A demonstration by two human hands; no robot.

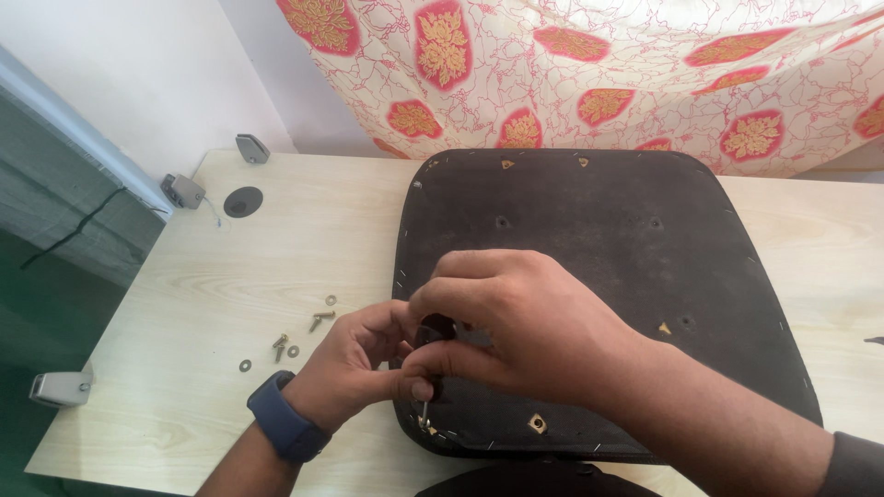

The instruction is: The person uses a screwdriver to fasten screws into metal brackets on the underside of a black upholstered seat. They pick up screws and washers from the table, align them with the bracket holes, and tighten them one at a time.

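At the far left edge of the frame a grey clamp bracket sits on the rim of the pale wood-grain surface, and two more grey brackets stand at the upper left beside a round dark cable cover. Left of centre, loose screws and washers lie scattered on the surface, near the left hand but apart from it. The left hand, a dark blue watch on its wrist, has its grip closed, fingers curled in on a small dark part at the lower left edge of the seat base. The right hand lies over it, its grip also closed, thumb and fingers pinched on the same dark part; a small metal screw tip shows just below the fingers, at the seat's rim. The black chair seat base lies underside up across the centre and right of the surface, with bolt holes and staples along its border. Along the top of the frame hangs a cream curtain with red floral patches.
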